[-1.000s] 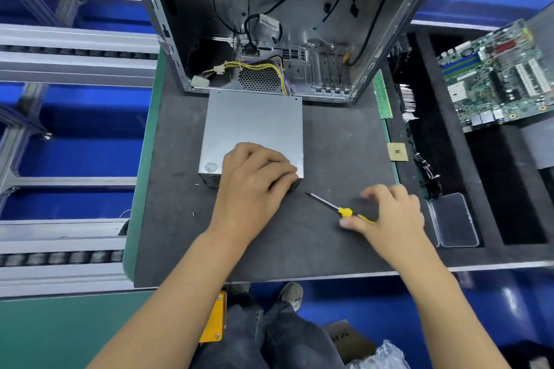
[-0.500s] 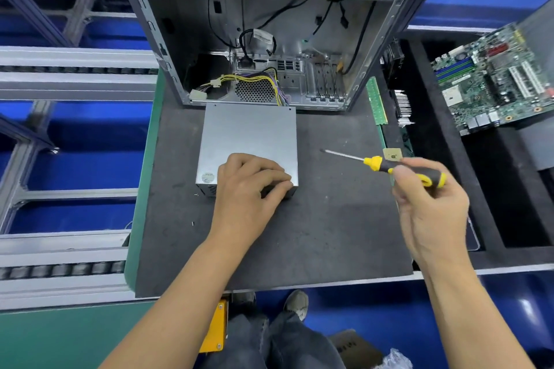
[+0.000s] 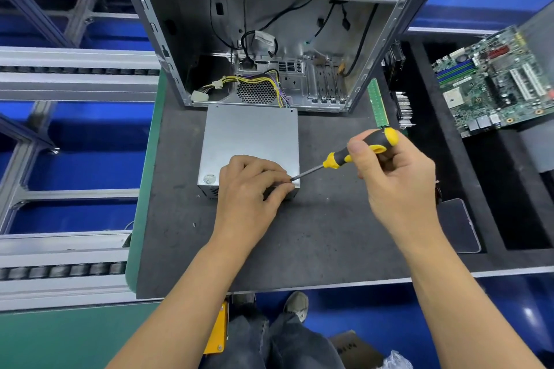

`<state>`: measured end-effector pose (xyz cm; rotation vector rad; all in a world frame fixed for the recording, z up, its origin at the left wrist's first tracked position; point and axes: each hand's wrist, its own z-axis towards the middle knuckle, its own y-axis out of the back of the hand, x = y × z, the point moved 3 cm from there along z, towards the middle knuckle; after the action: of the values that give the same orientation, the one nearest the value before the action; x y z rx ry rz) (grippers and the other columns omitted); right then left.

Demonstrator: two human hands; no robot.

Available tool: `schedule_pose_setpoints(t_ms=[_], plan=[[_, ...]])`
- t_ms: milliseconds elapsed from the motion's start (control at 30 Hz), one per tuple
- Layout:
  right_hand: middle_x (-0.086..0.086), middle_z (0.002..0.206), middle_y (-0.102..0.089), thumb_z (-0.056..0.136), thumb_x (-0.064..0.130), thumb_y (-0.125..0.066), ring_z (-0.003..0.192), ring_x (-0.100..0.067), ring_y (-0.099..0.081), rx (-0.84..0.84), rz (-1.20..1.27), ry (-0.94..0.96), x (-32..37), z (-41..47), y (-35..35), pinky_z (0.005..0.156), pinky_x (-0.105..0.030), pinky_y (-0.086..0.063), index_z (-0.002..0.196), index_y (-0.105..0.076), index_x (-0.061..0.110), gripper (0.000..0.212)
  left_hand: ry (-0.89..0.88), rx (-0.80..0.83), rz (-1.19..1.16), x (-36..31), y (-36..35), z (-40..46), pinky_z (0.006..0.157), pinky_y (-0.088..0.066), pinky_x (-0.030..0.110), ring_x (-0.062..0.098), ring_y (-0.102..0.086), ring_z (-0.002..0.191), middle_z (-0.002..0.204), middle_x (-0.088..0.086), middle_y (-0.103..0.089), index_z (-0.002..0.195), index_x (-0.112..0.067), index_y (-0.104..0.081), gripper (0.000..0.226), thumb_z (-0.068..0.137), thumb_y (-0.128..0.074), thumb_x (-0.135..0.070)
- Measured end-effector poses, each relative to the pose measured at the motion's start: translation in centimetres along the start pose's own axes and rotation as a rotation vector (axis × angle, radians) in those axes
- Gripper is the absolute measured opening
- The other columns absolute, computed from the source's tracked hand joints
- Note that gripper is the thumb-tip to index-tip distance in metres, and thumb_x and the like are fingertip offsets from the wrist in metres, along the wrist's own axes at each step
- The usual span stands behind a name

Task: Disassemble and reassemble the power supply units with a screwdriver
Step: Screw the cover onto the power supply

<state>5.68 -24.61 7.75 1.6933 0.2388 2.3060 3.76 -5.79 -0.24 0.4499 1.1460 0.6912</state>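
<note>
Head view: the right hand (image 3: 398,186) grips the black-and-yellow handle of the screwdriver (image 3: 358,150), thumb on the grip, with the shaft slanting down and left from the fist. Its tip ends at the near right corner of the power supply unit (image 3: 250,141), touching the fingertips of the left hand (image 3: 250,192). That left hand rests on the unit's near edge with fingers curled over the front face, holding the box down on the grey mat (image 3: 314,237). A round sticker (image 3: 209,179) sits just left of the left hand's knuckles; its writing is too small to read. Beyond the grip, yellow and purple wires (image 3: 254,82) trail from the unit into the open computer case (image 3: 269,30). A green memory stick (image 3: 377,103) lies just above the screwdriver handle, and a motherboard (image 3: 497,81) lies well to the right of it. A clear plastic lid (image 3: 458,225) sits close beside the right wrist. Two tiny screws (image 3: 196,210) lie on the mat left of the left hand.
</note>
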Motion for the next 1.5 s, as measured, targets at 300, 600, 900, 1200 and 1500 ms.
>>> schedule_pose_setpoints(t_ms=[300,600,900,1200,1500], plan=[[0.009,0.073,-0.071,0.094,0.029,-0.062,0.052,-0.008,-0.047,0.058,-0.042,0.003,-0.3,0.1,0.0,0.053,-0.019,-0.037,0.081,-0.061,0.024,0.014,0.007,0.01,0.005,-0.2,0.2,0.1,0.082,-0.031,0.031,0.025,-0.055,0.093,0.091,-0.012,-0.072,0.08,-0.02,-0.079,0.002,0.081,-0.078,-0.022],[0.016,0.073,-0.069,0.094,0.026,-0.062,0.055,-0.006,-0.05,0.049,-0.032,-0.019,-0.2,0.1,0.2,0.052,-0.024,-0.041,0.082,-0.061,0.028,0.013,-0.003,-0.001,-0.001,-0.1,0.0,0.1,0.082,-0.029,0.029,0.023,-0.053,0.093,0.09,-0.014,-0.072,0.079,-0.021,-0.078,0.004,0.08,-0.077,-0.024],[0.006,0.087,-0.067,0.081,0.025,-0.079,0.075,-0.018,-0.067,0.356,-0.266,0.027,3.4,2.0,-0.5,0.068,-0.036,-0.054,0.094,-0.065,0.025,0.019,-0.025,-0.018,0.008,0.0,0.0,0.0,0.08,-0.034,0.034,0.026,-0.056,0.092,0.09,-0.012,-0.072,0.079,-0.018,-0.078,0.006,0.079,-0.083,-0.021],[-0.001,0.066,-0.033,0.091,0.064,-0.048,0.069,-0.028,-0.038,0.677,-1.226,0.241,8.7,4.6,-3.9,0.059,-0.035,-0.034,0.086,-0.04,0.021,0.044,-0.031,-0.03,-0.004,0.3,-0.2,-0.1,0.077,-0.041,0.045,0.025,-0.054,0.093,0.09,-0.013,-0.072,0.081,-0.017,-0.078,0.007,0.079,-0.084,-0.019],[-0.007,0.099,-0.05,0.104,0.042,-0.04,0.083,-0.034,-0.054,0.915,-1.422,0.387,9.5,5.0,-4.5,0.066,-0.036,-0.041,0.1,-0.051,0.021,0.024,-0.045,-0.043,-0.007,0.3,-0.2,0.0,0.075,-0.044,0.047,0.026,-0.057,0.092,0.09,-0.012,-0.072,0.081,-0.018,-0.079,0.006,0.078,-0.084,-0.019]])
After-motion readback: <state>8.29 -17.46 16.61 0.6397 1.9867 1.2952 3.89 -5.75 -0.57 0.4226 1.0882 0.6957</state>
